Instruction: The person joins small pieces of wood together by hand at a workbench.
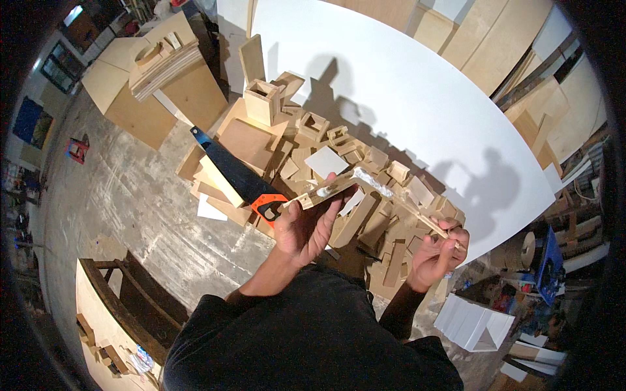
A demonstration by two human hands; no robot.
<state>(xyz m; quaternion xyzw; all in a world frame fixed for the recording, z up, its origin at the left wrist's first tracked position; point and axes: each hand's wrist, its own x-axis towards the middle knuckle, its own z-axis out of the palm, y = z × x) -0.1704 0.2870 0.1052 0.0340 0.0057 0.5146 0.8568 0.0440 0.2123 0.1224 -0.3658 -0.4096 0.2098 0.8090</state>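
Note:
My left hand (301,232) is closed round a narrow strip of wood (305,201), thumb on the near side and fingers behind it. White paste, like glue, marks this strip. My right hand (438,254) pinches a thin wooden stick (422,217) that points back toward the strip. A thick smear of white paste (373,182) covers the stick's far end, close to the strip's tip; whether the two touch, I cannot tell. Just left of my left hand lies a handsaw (233,171) with a dark blade and an orange handle, resting on wood pieces.
Wood offcuts (385,228) and small open boxes (262,102) crowd the floor ahead, below a large white panel (417,72). Plywood boxes (140,85) stand at the far left. A wooden table (98,313) is at the near left, a white box (473,322) at the near right.

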